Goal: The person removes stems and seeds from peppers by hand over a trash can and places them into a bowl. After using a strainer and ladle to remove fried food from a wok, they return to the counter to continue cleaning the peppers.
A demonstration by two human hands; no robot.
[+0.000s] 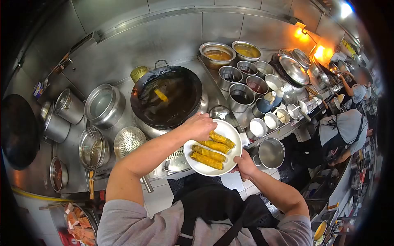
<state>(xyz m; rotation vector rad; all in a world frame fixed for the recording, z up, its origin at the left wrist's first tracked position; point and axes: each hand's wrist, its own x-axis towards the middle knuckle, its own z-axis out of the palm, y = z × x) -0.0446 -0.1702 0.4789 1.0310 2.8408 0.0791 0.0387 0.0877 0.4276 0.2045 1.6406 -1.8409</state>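
My right hand (pixel 245 165) grips the rim of a white plate (pixel 195 166) from the right. Several long yellow rolls lie side by side on it, among them a lower roll (pixel 207 160). My left hand (pixel 200 127) reaches over the plate's upper left edge, its fingers pinched together at the end of the top roll (pixel 222 139). The fingertips are partly hidden. Just beyond that hand is a large black wok (pixel 141 110) with dark oil, in which one yellow roll (pixel 161 95) floats.
A perforated skimmer (pixel 129 141), a strainer basket (pixel 92 148) and a metal pot (pixel 116 102) stand left of the wok. On the right are containers of dark sauce (pixel 241 98), a ladle (pixel 219 112) and an empty pot (pixel 271 153). Co-workers (pixel 340 129) stand farther right, near flames (pixel 322 53).
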